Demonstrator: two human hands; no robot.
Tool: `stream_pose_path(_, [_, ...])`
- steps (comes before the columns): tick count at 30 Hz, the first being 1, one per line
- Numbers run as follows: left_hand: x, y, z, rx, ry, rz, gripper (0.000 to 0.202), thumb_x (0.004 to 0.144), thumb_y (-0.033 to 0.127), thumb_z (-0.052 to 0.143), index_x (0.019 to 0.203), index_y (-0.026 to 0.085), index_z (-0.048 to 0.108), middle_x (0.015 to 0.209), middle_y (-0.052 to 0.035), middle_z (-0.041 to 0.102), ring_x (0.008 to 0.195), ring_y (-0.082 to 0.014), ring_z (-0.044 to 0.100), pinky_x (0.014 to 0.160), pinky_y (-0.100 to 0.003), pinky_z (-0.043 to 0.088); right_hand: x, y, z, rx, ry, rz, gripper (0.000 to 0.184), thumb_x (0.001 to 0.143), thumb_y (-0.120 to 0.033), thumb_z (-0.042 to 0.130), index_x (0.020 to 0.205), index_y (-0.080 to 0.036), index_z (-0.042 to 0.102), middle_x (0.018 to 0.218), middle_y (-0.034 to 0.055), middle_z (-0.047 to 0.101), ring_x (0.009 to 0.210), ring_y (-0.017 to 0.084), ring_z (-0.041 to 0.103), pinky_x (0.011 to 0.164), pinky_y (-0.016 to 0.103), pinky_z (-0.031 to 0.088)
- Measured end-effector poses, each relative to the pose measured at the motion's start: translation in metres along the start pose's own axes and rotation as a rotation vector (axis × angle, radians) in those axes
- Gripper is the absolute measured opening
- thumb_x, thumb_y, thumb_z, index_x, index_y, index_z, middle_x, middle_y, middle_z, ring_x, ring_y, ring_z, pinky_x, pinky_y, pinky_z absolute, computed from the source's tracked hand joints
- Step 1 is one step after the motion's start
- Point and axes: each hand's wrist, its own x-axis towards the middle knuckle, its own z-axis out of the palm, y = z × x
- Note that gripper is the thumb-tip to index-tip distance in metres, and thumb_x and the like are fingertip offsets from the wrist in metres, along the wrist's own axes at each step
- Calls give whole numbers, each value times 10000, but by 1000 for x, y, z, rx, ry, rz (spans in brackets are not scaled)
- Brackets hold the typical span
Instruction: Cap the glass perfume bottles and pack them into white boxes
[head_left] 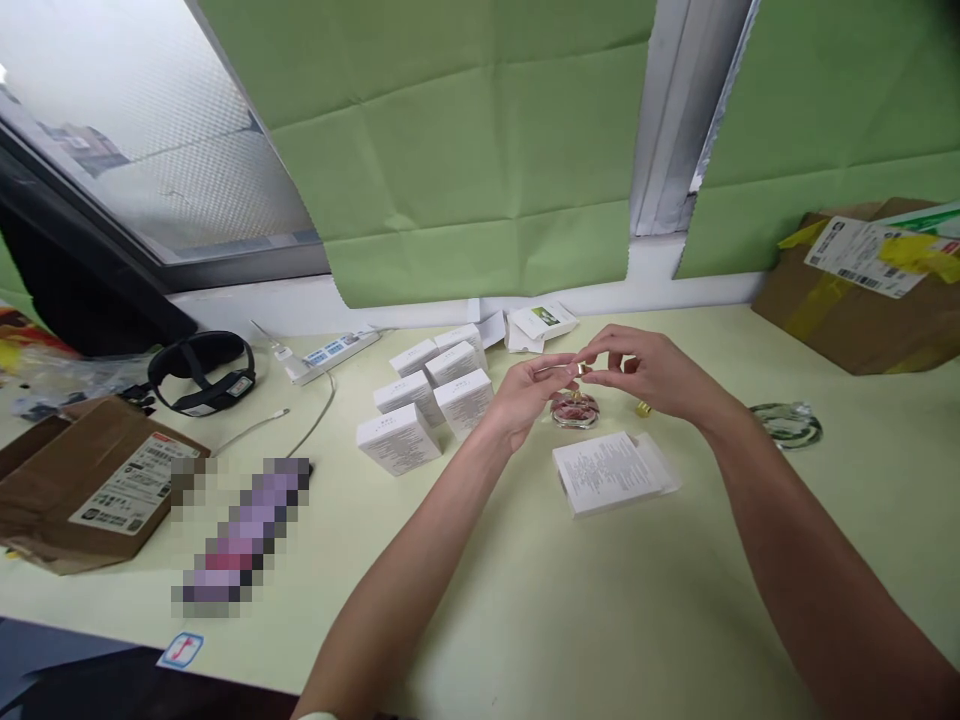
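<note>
Over the table, my left hand (531,393) and my right hand (637,370) come together, fingertips pinched on a small gold-coloured ring (580,369). Directly beneath them stands a pinkish glass bottle (574,411), apparently a perfume bottle, with a gold neck partly hidden by the fingers. Whether the ring touches the neck is unclear. A small gold cap (643,408) rests on the table under my right hand. Nearer to me lies a flat white printed box (604,472) with a clear, film-like flap at its right end.
Several white boxes (397,440) stand left of my hands. Behind them lie opened white packaging (541,322) and a power strip (341,352). Cartons flank the table, one at left (112,490), one at right (862,290). A black headset (202,375) and a coiled cable (787,425) lie there too.
</note>
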Motion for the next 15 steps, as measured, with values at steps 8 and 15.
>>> stream_pose_path(8, [-2, 4, -7, 202, -9, -26, 356, 851, 430, 692, 1138, 220, 707, 869, -48, 724, 948, -187, 629, 928, -365, 386, 0, 4, 3, 82, -32, 69, 199, 877, -425, 651, 961, -272, 746, 1052, 29, 664, 733, 129, 559, 603, 293, 432])
stream_pose_path(15, [-7, 18, -16, 696, -30, 538, 289, 874, 267, 680, 1163, 266, 664, 1067, -51, 654, 935, -164, 591, 766, -293, 428, -5, 2, -3, 439, -156, 408, 365, 788, -516, 722, 1026, -240, 739, 742, 8, 616, 562, 99, 464, 468, 263, 335])
